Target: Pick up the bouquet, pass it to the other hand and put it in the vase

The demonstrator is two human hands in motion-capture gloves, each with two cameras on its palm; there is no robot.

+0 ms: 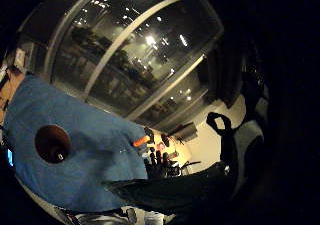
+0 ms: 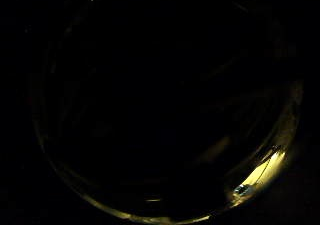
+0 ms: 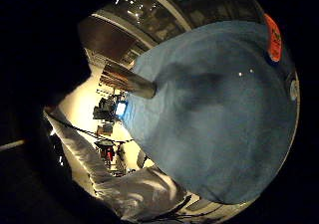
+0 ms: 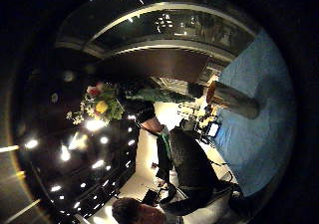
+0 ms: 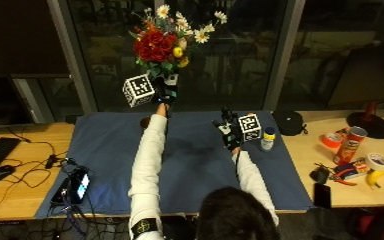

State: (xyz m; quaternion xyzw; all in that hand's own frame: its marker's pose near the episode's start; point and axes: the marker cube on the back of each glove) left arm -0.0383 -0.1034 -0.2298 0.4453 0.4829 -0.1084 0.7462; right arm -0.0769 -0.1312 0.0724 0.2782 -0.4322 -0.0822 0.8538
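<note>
Blue cloth (image 5: 112,160) | left grip (image 5: 167,91) holds red-daisy bouquet (image 5: 165,40) aloft | right grip (image 5: 229,131) relaxed, empty

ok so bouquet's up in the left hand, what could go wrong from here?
1. The vase sits mostly hidden behind the left forearm; lowering the arm could knock it over.
2. The left hand grips the bouquet low on the stems with the blooms high above, so it may tip during a handover.
3. The open right hand hovers beside a small bottle; reaching out could bump it.
</note>
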